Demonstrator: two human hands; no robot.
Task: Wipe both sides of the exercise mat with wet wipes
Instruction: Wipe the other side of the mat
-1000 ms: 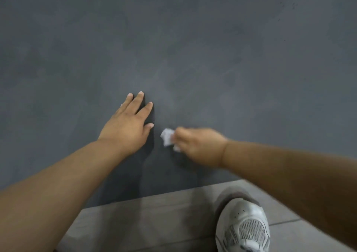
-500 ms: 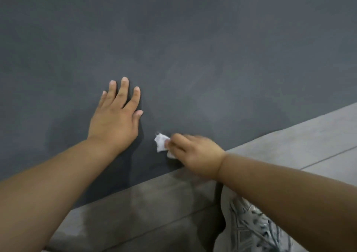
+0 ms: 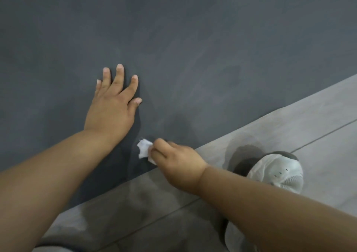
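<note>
The left hand (image 3: pixel 111 106), right hand (image 3: pixel 177 166) and forearms (image 3: pixel 48 174) were bare; one foot wore a white mesh trainer (image 3: pixel 276 172), dark at the toe.

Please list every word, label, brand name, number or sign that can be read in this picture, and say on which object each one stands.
No text can be read anywhere.
The exercise mat is plain dark grey, with no print.
The wet wipe is plain white.
The white shoe shows only three tiny dark marks, too small to tell as letters.
The floor tiles carry no sign.
</note>
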